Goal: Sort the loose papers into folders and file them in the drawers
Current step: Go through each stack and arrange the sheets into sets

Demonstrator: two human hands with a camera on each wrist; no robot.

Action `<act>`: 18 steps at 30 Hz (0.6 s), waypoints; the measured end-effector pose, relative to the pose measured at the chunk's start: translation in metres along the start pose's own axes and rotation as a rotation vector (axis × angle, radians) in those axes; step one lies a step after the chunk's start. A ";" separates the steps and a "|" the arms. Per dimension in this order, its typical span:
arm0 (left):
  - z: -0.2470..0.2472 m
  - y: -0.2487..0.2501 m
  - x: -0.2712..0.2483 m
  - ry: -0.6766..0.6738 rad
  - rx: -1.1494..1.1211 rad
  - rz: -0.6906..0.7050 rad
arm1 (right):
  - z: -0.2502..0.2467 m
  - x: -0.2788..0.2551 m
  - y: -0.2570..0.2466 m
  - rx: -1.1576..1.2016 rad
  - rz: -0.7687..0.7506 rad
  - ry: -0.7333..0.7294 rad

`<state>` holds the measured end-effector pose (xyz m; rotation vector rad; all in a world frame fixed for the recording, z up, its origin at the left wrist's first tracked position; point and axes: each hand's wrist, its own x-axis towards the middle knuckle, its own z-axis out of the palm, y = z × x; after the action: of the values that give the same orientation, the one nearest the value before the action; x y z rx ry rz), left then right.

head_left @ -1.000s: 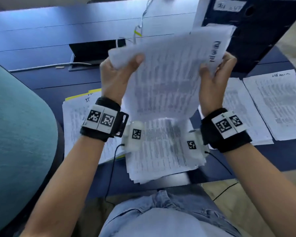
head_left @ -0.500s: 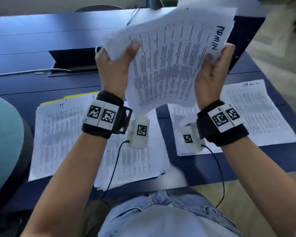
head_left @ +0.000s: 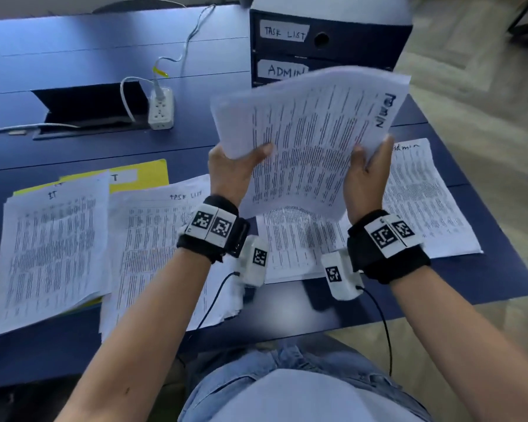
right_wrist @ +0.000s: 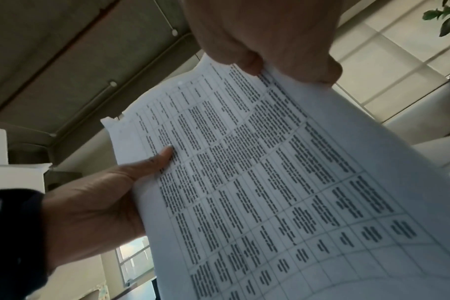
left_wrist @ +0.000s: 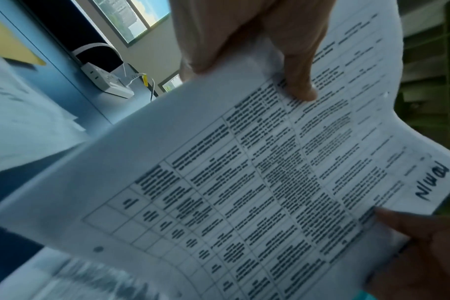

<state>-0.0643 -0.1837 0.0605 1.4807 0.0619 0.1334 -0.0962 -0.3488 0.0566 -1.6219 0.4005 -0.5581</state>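
Observation:
I hold a sheaf of printed papers [head_left: 311, 138] marked ADMIN in the air above the desk, slightly bowed. My left hand [head_left: 241, 159] grips its left edge, with the thumb [left_wrist: 301, 89] on the printed face. My right hand [head_left: 368, 169] grips the right edge, fingers curled behind the sheets [right_wrist: 270, 182]. Just behind the sheaf stands a dark blue drawer unit [head_left: 348, 50] with labels TASK LIST and ADMIN. Sorted piles lie on the desk: an IT pile [head_left: 52, 248] on a yellow folder [head_left: 150, 175], a TASK LIST pile [head_left: 156, 239], and an admin pile [head_left: 424, 196] at the right.
Another paper pile [head_left: 290, 242] lies under my hands. A white power strip [head_left: 161, 109] with cables sits beside an open cable hatch [head_left: 86, 108] at the back. The blue desk's front edge [head_left: 287, 333] is close to my lap; its right edge borders the floor.
Both hands keep their hold on the ADMIN sheaf, which has come lower in the view. The head has turned, so the drawer labels now show behind it.

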 end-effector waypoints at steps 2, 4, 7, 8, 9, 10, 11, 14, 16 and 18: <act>0.004 0.005 0.004 0.032 -0.032 0.056 | -0.007 0.007 -0.006 0.053 -0.058 0.008; 0.004 0.005 0.005 0.018 -0.059 0.058 | -0.013 0.011 -0.005 0.095 -0.114 0.003; 0.005 -0.012 0.002 -0.040 -0.001 -0.064 | -0.018 0.011 0.018 0.030 -0.056 -0.032; 0.007 -0.018 -0.001 -0.065 0.049 -0.109 | -0.019 0.010 0.027 -0.023 -0.022 -0.063; 0.010 -0.023 -0.003 -0.073 0.106 -0.139 | -0.021 0.010 0.034 -0.080 0.008 -0.098; 0.014 -0.025 -0.004 -0.064 0.167 -0.151 | -0.023 0.013 0.038 -0.138 0.025 -0.125; 0.019 -0.024 -0.002 -0.042 0.216 -0.145 | -0.027 0.018 0.039 -0.183 0.020 -0.135; 0.039 -0.017 0.007 0.004 0.249 -0.116 | -0.039 0.045 0.031 -0.233 -0.037 -0.066; 0.059 -0.017 0.015 0.012 0.195 -0.136 | -0.052 0.067 0.025 -0.263 -0.034 -0.027; 0.086 -0.020 0.018 0.010 0.124 -0.180 | -0.071 0.090 0.026 -0.382 0.006 -0.039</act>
<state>-0.0343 -0.2685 0.0491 1.5901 0.2142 -0.0097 -0.0614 -0.4609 0.0467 -1.9936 0.5053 -0.4635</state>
